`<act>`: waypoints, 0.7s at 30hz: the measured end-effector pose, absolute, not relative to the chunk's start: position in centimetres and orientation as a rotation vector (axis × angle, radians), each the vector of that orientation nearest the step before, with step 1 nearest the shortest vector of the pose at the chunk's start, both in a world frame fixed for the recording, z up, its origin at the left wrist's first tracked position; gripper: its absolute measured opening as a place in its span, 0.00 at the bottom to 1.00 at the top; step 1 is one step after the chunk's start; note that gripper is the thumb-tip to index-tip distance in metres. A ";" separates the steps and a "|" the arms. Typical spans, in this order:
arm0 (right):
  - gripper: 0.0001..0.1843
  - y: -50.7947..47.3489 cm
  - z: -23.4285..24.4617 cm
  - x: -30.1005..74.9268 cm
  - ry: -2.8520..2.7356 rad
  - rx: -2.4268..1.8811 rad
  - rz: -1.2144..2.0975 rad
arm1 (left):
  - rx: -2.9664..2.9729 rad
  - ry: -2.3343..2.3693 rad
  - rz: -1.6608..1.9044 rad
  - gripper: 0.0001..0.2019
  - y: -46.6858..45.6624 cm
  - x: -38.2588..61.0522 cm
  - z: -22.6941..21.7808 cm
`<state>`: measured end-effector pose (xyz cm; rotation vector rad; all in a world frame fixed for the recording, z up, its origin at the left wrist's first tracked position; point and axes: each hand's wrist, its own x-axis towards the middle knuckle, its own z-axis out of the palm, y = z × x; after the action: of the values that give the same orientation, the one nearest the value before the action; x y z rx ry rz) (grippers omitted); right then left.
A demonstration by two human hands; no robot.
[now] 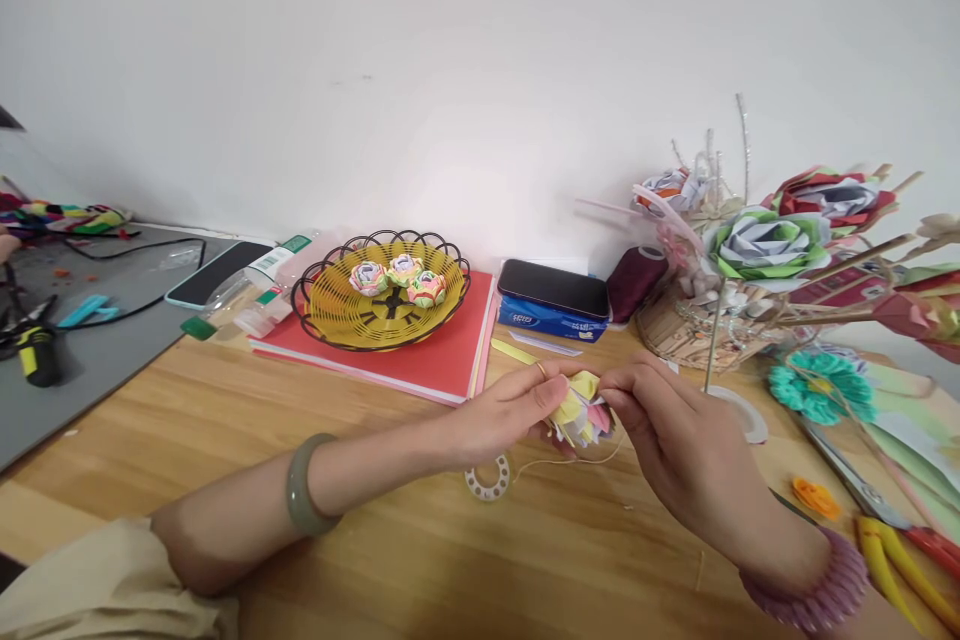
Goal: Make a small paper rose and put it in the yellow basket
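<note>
A small paper flower [581, 410] with yellow, white and pink petals is held above the wooden table. My left hand [504, 412] grips it from the left, thumb on the petals. At its right edge my right hand [667, 435] pinches a petal or thread; the fingertips hide which. A thin pale thread [574, 462] hangs in a loop under the flower and runs toward a white ring with holes [487, 478] on the table. Just behind my hands lies a yellow paper strip [513, 352].
Left of centre, a yellow woven basket [337, 305] with 3 paper flowers sits on red paper [409, 367]. A phone [553, 288] rests on a blue packet [551, 320]. Scissors [862, 480] and a flower-filled pot [675, 340] stand right. Pliers [39, 355] lie far left.
</note>
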<state>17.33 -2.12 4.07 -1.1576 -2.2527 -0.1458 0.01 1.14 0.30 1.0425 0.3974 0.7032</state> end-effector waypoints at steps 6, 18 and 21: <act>0.06 -2.0 4.8 17.2 -1.875 -1.271 0.470 | 0.958 0.351 0.709 0.21 1.3 0.1 0.5; 0.16 -2.5 6.2 16.6 -1.488 -1.493 1.106 | 1.314 0.461 0.983 0.18 1.2 -0.2 1.3; 0.15 -2.3 6.1 16.6 -1.453 -1.492 1.154 | 1.490 0.458 1.056 0.18 1.1 -0.3 1.1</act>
<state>16.59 -2.31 6.12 -1.4921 -1.4532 1.1540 -0.29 1.13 1.14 1.4903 0.4578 1.0562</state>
